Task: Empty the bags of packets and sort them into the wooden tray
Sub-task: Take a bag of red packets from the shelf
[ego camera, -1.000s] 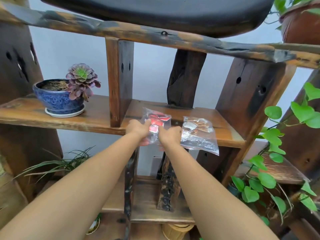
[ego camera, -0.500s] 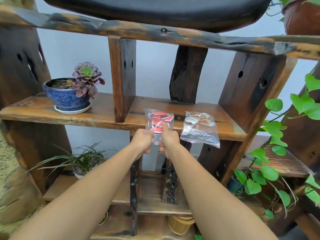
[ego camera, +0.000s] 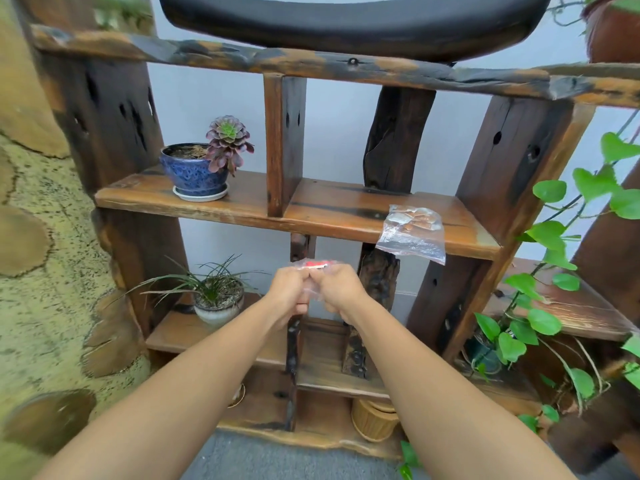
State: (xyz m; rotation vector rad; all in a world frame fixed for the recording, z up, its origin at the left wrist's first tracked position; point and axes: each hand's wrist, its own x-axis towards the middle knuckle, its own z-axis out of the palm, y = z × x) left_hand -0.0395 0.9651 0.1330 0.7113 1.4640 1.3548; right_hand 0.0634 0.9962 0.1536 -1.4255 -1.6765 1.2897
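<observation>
A clear plastic bag of red packets (ego camera: 314,265) is pinched between my left hand (ego camera: 290,289) and my right hand (ego camera: 337,287), in the air in front of the rustic wooden shelf (ego camera: 332,216). Most of that bag is hidden behind my fingers; only its top with red packets shows. A second clear bag with brown and white packets (ego camera: 412,233) lies on the middle shelf board to the right, its lower edge hanging over the front. No wooden tray is in view.
A blue pot with a purple succulent (ego camera: 199,171) stands on the middle shelf at left. A grassy plant in a white pot (ego camera: 216,299) sits below. Green vine leaves (ego camera: 540,289) hang at right. A woven basket (ego camera: 374,420) is on the bottom shelf.
Both hands have pulled the bag of red packets down off the shelf and toward me. The camera view has tilted down and shifted left. The other bag stays on the shelf.
</observation>
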